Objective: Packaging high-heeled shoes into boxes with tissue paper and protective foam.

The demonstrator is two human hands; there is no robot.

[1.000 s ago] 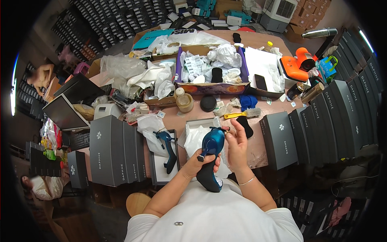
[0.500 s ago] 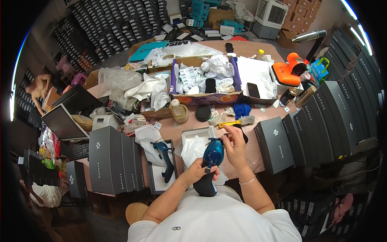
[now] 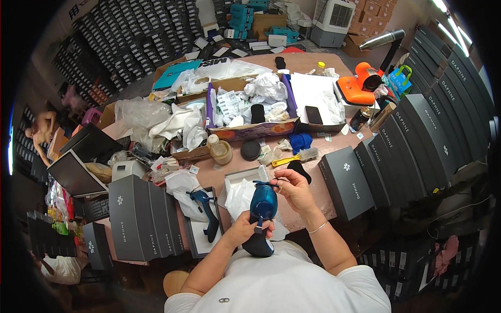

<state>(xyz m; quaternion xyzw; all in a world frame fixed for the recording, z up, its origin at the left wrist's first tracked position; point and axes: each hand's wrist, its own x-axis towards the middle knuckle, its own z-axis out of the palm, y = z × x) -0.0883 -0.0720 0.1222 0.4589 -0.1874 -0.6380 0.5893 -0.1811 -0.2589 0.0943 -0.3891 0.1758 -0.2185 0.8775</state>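
Holding a blue shoe in curled left fingers; pinching a dark strip at its one o'clock with right fingers.

Blue shoe, glossy toward far end, black at near end, dark strap at far tip, held aloft.

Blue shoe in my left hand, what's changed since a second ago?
Your right hand has bent its raised index finger in toward the strap on the blue shoe. Your left hand still holds the shoe; the other shoe stays in its open box.
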